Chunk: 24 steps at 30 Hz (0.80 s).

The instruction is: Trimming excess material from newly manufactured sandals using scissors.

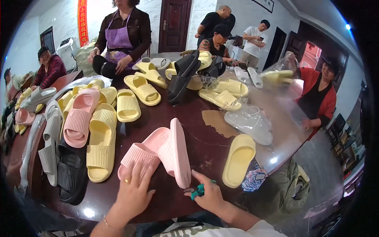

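My left hand (133, 192) rests with spread fingers on the toe end of a pink slide sandal (142, 152) that lies flat on the dark round table (205, 146). A second pink sandal (176, 154) stands on its side edge right beside it, touching it. My right hand (207, 193) sits near that sandal's front end and holds a small teal tool (198, 190) between its fingers. A single yellow sandal (238, 160) lies to the right of my right hand, near the table's edge.
Piles of yellow, pink, grey and black sandals (85, 130) cover the table's left and far side. Clear plastic bags (250, 122) lie at the right. A person in a purple apron (122, 35) and a person in red (319, 94) stand at the table; others are behind.
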Each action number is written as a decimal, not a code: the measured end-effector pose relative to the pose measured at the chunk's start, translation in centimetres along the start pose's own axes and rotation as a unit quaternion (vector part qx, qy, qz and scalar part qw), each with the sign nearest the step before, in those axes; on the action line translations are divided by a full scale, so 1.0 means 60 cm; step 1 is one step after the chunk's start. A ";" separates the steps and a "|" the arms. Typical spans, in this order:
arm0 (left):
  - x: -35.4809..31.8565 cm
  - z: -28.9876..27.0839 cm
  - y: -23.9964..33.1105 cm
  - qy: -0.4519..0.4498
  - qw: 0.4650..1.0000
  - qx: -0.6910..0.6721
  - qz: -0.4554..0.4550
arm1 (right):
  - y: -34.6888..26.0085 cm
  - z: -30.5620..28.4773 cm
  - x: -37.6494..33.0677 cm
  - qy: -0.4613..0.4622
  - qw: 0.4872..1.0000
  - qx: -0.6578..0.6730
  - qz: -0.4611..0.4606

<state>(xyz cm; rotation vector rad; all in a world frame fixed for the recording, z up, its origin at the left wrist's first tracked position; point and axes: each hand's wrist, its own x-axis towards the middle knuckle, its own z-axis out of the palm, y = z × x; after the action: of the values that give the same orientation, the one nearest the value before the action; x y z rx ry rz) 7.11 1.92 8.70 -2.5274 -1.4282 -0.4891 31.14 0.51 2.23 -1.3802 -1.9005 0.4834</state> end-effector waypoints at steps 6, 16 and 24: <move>0.019 0.037 -0.070 -0.013 0.993 -0.070 -0.091 | 0.047 0.015 -0.005 0.042 0.998 -0.042 0.005; 0.014 0.074 -0.093 -0.026 0.973 -0.187 -0.133 | 0.009 0.014 0.042 0.056 0.996 -0.059 -0.029; 0.005 0.086 -0.119 0.031 0.858 -0.453 -0.240 | 0.068 0.012 0.059 0.313 0.929 0.155 -0.121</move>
<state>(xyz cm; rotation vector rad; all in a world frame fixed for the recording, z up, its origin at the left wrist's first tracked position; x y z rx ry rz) 2.09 7.54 4.13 -2.6468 -2.1807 -1.6545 32.70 5.33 0.23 -0.9244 -1.3686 0.1736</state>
